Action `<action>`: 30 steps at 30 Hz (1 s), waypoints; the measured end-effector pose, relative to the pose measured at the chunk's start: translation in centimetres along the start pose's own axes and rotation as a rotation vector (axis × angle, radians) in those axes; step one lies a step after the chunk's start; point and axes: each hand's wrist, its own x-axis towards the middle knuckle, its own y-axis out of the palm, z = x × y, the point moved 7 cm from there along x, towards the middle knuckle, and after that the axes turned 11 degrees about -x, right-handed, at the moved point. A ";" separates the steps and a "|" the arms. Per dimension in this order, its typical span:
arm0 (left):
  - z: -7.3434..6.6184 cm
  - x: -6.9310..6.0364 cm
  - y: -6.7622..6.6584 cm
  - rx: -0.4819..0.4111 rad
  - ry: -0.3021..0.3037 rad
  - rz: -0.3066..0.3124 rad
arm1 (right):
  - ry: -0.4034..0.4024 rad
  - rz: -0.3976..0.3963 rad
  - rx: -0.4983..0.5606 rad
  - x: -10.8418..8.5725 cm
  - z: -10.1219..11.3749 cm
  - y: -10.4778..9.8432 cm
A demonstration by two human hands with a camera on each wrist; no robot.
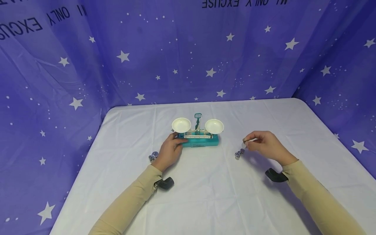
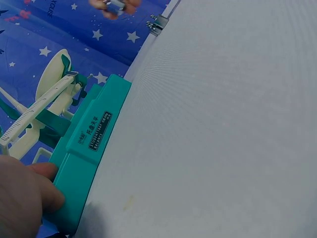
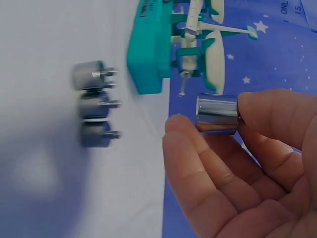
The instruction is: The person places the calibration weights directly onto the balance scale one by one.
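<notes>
A teal tray balance (image 1: 200, 141) with two white pans stands on the table, and its printed label shows in the left wrist view. My left hand (image 1: 169, 150) holds the left end of its base, with thumb and a finger on the teal body (image 2: 91, 144). To the right of the balance, my right hand (image 1: 262, 146) pinches a shiny metal cylinder weight (image 3: 216, 114) between thumb and fingertips, raised above the table. Just below and left of that hand, several knobbed metal weights (image 1: 239, 154) stand close together.
More metal weights (image 1: 154, 155) are beside my left wrist, partly hidden by it. A white cloth (image 1: 211, 192) covers the table. A metal clip (image 2: 157, 24) grips the table edge. Purple star-patterned curtains (image 1: 188, 58) hang behind and at the sides.
</notes>
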 end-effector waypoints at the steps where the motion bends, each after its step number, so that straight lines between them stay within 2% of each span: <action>1: 0.1 0.0 0.0 -0.003 -0.003 0.002 | -0.006 -0.002 0.002 0.3 0.4 -0.2; 5: 0.3 0.0 0.1 -0.009 -0.016 0.005 | -0.031 0.003 0.016 1.6 2.1 -0.9; 12: 0.1 0.0 0.1 -0.009 -0.003 0.002 | -0.032 0.015 0.001 4.2 4.3 -1.2; 22: 0.0 -0.1 -0.1 -0.001 0.011 -0.002 | -0.076 -0.009 -0.048 8.3 7.2 0.1; 30: 0.0 0.0 -0.1 -0.005 0.012 0.001 | -0.112 -0.014 -0.094 10.2 9.3 0.9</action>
